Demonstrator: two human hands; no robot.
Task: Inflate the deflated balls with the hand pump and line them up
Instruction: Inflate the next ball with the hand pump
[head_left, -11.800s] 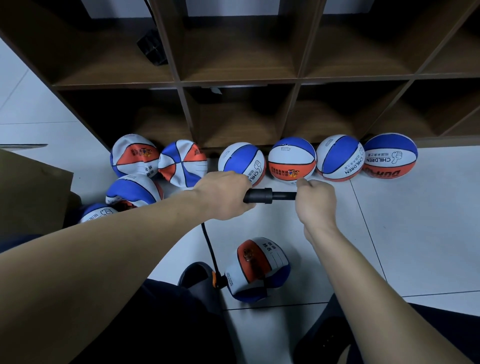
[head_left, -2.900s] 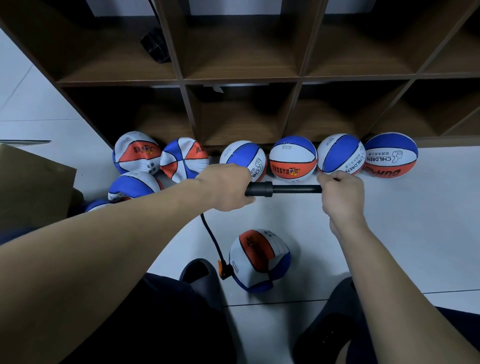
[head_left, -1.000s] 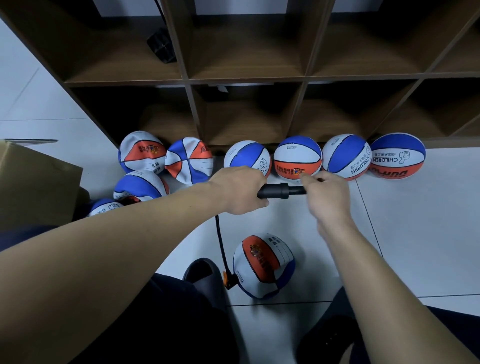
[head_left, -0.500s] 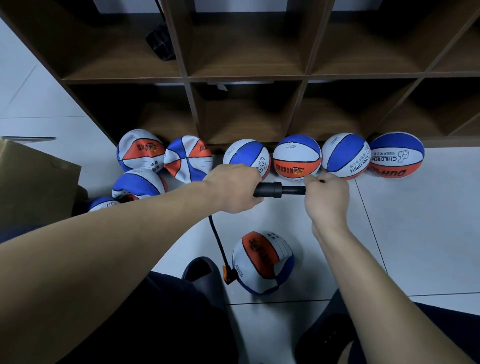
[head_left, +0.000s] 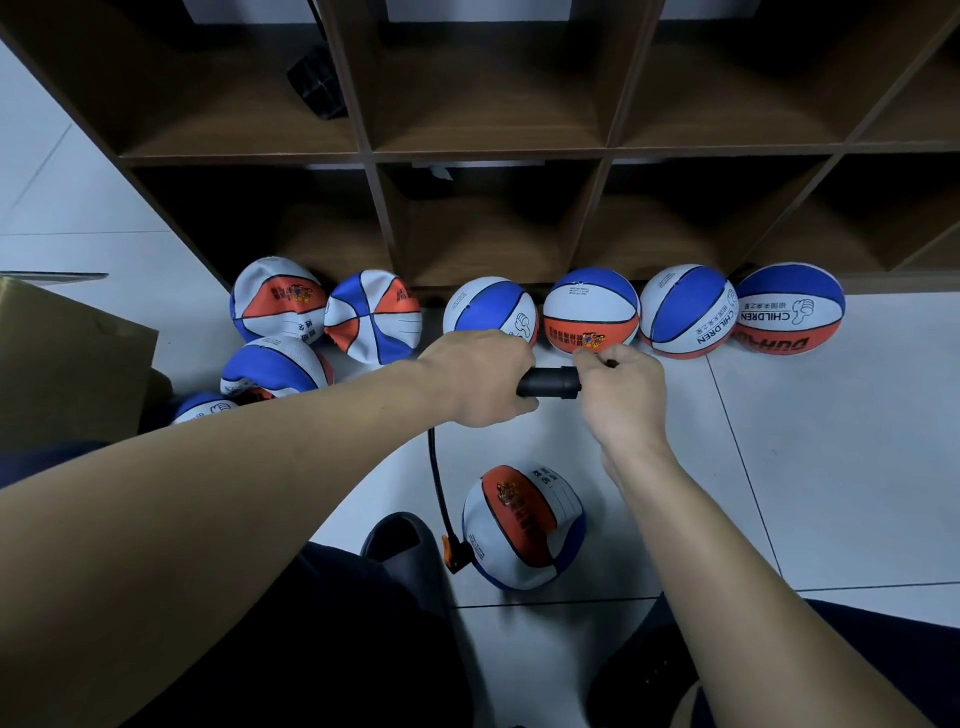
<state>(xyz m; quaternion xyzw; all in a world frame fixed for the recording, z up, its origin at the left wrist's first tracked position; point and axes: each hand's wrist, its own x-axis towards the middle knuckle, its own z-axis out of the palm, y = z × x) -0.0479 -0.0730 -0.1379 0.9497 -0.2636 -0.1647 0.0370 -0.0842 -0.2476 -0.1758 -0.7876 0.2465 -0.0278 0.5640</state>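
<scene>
Pumping the ball (head_left: 522, 527) on the floor at 6 o'clock. Left hand (head_left: 475, 376) gripping the pump (head_left: 548, 382), right hand (head_left: 621, 387) clenching its handle, pushed fully in. Keeping strokes full and straight — hose (head_left: 438, 483) slack, needle seated, stopping once firm.

A single wide-angle camera sits on the person's head and looks forward and steeply down over both forearms to the tiled floor (head_left: 831, 467). It faces a wooden cubby shelf (head_left: 488, 150) that fills the top of the frame. The arms loom large at the bottom edge, close to the lens, while the shelf stands farther off. Straight lines bow towards the edges.
</scene>
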